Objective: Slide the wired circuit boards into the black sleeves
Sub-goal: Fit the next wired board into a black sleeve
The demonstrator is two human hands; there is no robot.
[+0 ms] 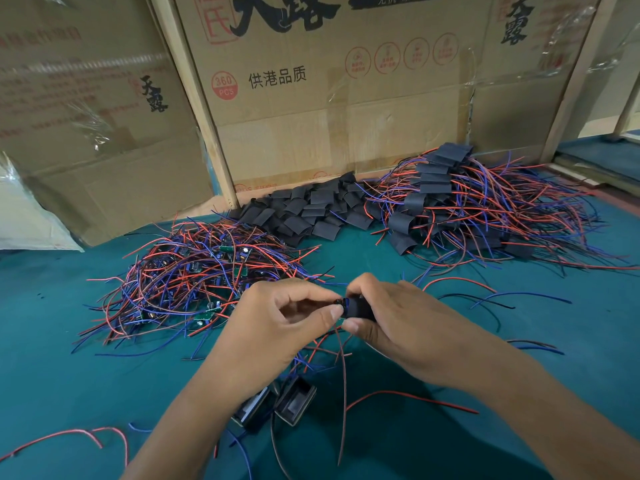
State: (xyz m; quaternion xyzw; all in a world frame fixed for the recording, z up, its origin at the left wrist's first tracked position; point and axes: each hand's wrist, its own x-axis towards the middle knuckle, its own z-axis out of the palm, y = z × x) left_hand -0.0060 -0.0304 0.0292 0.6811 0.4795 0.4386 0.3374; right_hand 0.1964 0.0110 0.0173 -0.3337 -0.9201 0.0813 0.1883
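Both hands pinch one sleeve (pixel 360 308): left (pixel 277 327), right (pixel 398 323); carton (pixel 311 98) at twelve o'clock reads "360 PCS", "供港品质".

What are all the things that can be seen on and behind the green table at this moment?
bare boards with wires: one pile, too many to count, green boards, red, blue and black wires, left of centre on the table.
empty black sleeves: one pile, black, centre back.
sleeved boards: one pile, black sleeves with red and blue wires, back right.
small black boxes: two, black, near edge, below the left forearm.
loose wires: several, red, blue, black, near the hands.
table: one, green cover.
cardboard boxes: several, brown, behind the table.
plastic bag: one, clear, far left.
sleeve in work: one, black, in the right grip.
left hand: pinches at the sleeve's mouth.
right hand: holds the sleeve.
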